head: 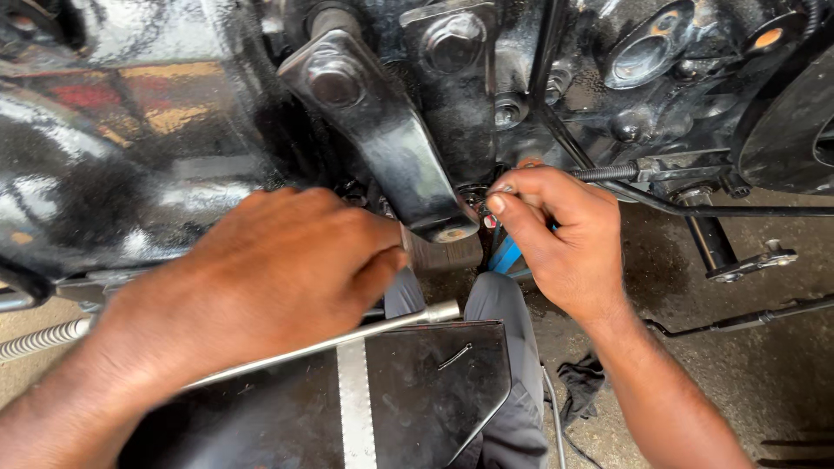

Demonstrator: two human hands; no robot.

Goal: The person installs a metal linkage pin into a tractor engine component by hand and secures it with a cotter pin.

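Head view: the left hand curls shut around a small brush, its bristles pressed just below the glossy black cast bracket; the right hand pinches a small metal part right of that bracket's foot; a smooth steel rod lies below, across a black sheet-metal tray.

The large black-painted metal engine casing looks glossy and wet, mirroring colours, and the black steel bracket arm bolted to it shines the same way. The slim silvery metal rod is smooth and bright above a glossy black sheet-metal panel. The grey concrete floor is rough and matt, with a crumpled dark cloth rag on it.
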